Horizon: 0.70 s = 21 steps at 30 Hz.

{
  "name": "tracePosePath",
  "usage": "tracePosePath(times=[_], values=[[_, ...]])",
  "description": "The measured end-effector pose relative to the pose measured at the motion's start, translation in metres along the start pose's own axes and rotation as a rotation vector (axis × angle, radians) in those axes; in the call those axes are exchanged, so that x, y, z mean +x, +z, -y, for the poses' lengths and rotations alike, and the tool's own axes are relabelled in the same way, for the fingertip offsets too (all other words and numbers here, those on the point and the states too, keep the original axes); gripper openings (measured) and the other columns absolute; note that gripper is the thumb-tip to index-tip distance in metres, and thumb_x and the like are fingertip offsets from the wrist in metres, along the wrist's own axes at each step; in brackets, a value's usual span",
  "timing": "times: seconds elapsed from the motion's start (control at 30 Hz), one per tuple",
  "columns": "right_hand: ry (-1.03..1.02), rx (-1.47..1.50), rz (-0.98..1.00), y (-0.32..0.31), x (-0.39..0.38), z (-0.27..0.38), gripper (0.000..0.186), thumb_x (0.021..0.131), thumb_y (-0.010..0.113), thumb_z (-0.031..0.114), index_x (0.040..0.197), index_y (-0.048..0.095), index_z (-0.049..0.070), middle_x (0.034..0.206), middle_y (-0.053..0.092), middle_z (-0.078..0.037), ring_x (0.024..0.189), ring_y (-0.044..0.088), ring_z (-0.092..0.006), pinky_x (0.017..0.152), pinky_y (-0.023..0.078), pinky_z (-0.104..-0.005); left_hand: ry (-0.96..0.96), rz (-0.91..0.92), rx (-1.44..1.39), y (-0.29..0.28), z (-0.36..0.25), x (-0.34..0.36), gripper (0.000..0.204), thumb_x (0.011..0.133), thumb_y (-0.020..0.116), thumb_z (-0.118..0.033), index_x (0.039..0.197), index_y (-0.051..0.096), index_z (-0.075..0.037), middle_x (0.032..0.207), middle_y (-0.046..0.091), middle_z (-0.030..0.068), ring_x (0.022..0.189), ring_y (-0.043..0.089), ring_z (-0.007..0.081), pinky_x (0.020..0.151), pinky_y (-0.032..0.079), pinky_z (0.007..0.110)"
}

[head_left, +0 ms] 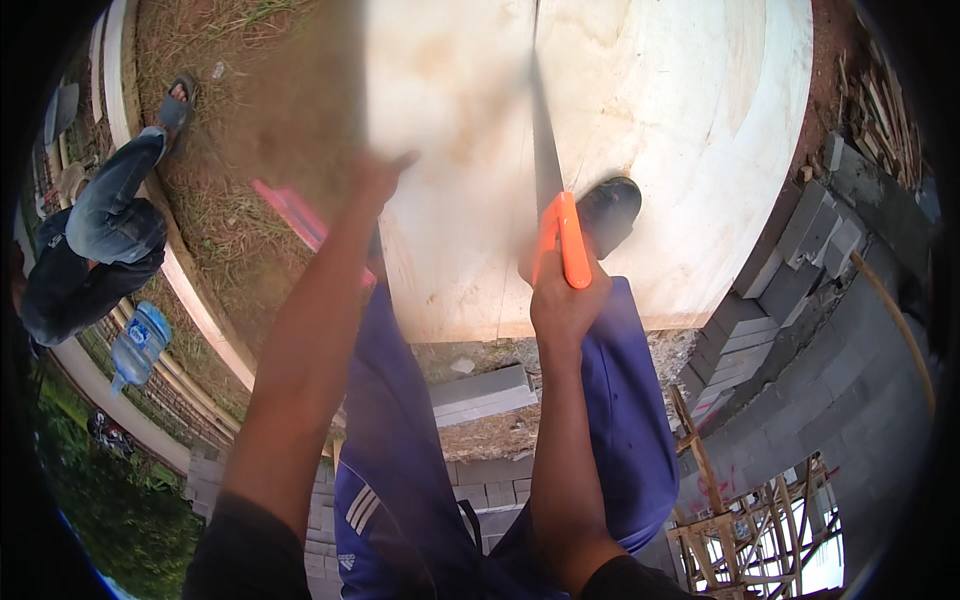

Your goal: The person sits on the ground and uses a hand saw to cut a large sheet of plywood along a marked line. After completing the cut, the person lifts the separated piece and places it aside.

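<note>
My right hand (568, 285) grips the orange handle (570, 225) of a handsaw, whose blade (548, 150) lies along a cut line in a pale plywood sheet (700, 120). My left hand (385, 175) is at the sheet's left edge, blurred; whether it grips that edge I cannot tell. My right shoe (610, 208) stands on the sheet just beside the saw. A long pink object (298, 220) lies left of the sheet, partly behind my left arm.
Another person's bent legs (115, 210) are at the left beside a long timber board (205, 320) and a blue water jug (142, 345). Grey blocks (750, 330) are stacked at the right and below the sheet, with scrap wood (875, 120) and bamboo scaffolding (760, 530).
</note>
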State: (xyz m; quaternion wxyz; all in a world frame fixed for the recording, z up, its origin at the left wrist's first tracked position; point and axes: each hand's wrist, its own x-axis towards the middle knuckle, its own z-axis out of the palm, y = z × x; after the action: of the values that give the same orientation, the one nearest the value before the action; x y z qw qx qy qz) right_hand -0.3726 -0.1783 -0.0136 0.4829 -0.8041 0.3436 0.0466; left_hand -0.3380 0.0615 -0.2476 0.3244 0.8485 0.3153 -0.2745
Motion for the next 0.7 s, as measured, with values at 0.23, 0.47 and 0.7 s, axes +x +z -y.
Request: tracePosePath(times=[0.23,0.47,0.7], values=[[0.156,-0.088,0.022,0.031,0.064,0.009,0.014,0.086,0.058,0.005,0.076,0.055,-0.004,0.061,0.05,-0.005,0.055,0.045,-0.0139,0.053,0.04,-0.0348,-0.12,0.308,-0.048,-0.022,-0.041,-0.014,0.084,0.073,0.089,-0.055,0.123,0.061,0.006,0.119,0.069,0.025,0.109,0.069,0.0376,0.093,0.055,0.047],[-0.049,-0.068,0.022,0.002,0.015,-0.002,0.008,0.083,0.059,-0.001,0.078,0.06,-0.007,0.063,0.053,-0.008,0.061,0.051,-0.0143,0.059,0.043,-0.0331,0.023,0.029,0.011,0.005,-0.004,-0.004,0.079,0.076,0.088,-0.052,0.121,0.062,0.007,0.117,0.071,0.0245,0.107,0.07,0.0365,0.093,0.055,0.047],[0.074,-0.318,0.067,0.013,0.039,0.002,0.011,0.084,0.059,0.004,0.082,0.064,-0.006,0.062,0.057,-0.012,0.059,0.057,-0.017,0.057,0.045,-0.034,-0.012,0.236,0.02,-0.01,-0.016,0.002,0.083,0.075,0.089,-0.054,0.125,0.061,0.007,0.124,0.068,0.026,0.118,0.066,0.0354,0.1,0.051,0.048]])
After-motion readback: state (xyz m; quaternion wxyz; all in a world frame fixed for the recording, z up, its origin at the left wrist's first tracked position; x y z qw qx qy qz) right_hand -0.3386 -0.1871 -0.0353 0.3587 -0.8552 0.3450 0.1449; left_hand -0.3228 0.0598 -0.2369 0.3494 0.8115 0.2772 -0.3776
